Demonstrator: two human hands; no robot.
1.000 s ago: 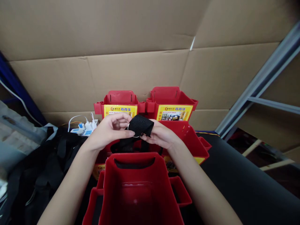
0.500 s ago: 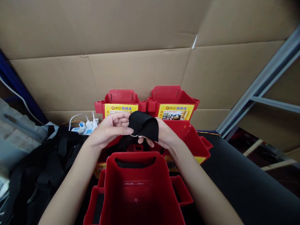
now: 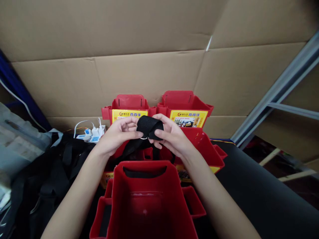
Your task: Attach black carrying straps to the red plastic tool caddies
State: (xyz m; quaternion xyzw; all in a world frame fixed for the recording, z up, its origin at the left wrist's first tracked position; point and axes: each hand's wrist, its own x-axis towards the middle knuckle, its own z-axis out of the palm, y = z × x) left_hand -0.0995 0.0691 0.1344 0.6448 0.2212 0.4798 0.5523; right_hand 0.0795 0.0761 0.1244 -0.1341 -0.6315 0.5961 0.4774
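A black webbing strap (image 3: 149,125), looped over on itself, is held up between both hands. My left hand (image 3: 121,132) pinches its left side, thumb beside a metal ring (image 3: 144,138). On the other side, my right hand (image 3: 171,134) grips the folded strap with the thumb in front and the fingers behind. Just below the hands stands a red plastic bin (image 3: 147,196) with side pockets and a wide slot near its far rim; black material shows in the slot. Part of the strap below the hands is hidden.
More red bins (image 3: 184,101) with yellow labels stand behind, against a cardboard wall (image 3: 149,73). A power strip (image 3: 91,136) with plugs lies at left. Black straps (image 3: 53,179) are heaped at left. A black tabletop (image 3: 251,186) extends right, beside a metal frame (image 3: 281,89).
My right hand has turned, bringing its thumb to the front of the strap. The loop's loose right part is now folded in under that thumb. My left hand keeps its pinch.
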